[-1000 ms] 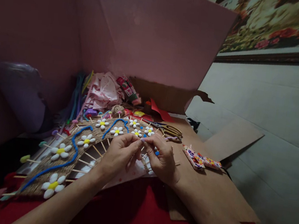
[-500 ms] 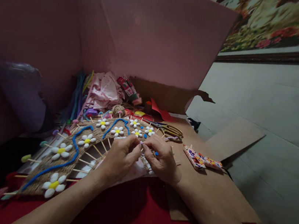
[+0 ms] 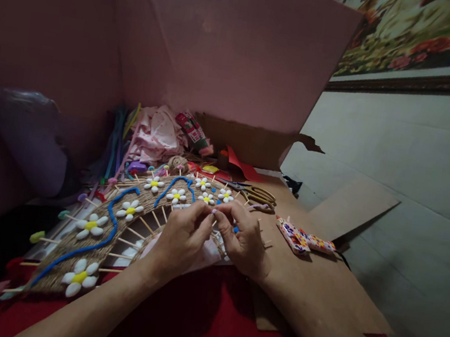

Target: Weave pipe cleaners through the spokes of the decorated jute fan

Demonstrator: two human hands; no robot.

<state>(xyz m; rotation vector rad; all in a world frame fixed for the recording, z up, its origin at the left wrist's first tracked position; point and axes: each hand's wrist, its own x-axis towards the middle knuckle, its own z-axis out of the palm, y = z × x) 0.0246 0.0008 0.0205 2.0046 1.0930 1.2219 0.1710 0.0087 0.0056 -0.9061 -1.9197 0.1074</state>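
My left hand (image 3: 182,236) and my right hand (image 3: 243,241) meet fingertip to fingertip, both closed in a pinch. Between them shows a tiny pale lilac bit (image 3: 214,211), too small to name. Below and beyond the hands lies a fan-shaped twine-wrapped craft piece (image 3: 64,266) with thin wooden sticks along its edges. White-petalled flowers with yellow centres, such as one flower (image 3: 80,277) at the near left, sit on the twine. A wavy blue strip (image 3: 112,225) runs between them. My hands hide part of the inner arc.
Gold-handled scissors (image 3: 260,197) lie behind my right hand. A flower-patterned tool (image 3: 302,239) with a dark cord rests on brown cardboard (image 3: 341,296). At the back are pink cloth (image 3: 158,134), a twine ball (image 3: 177,163), a printed tube (image 3: 194,130) and red paper (image 3: 242,165).
My hands stay together in nearly the same spot, with the fingertips shifted slightly. The pale bit between them shows a little more clearly. The view has shifted very slightly.
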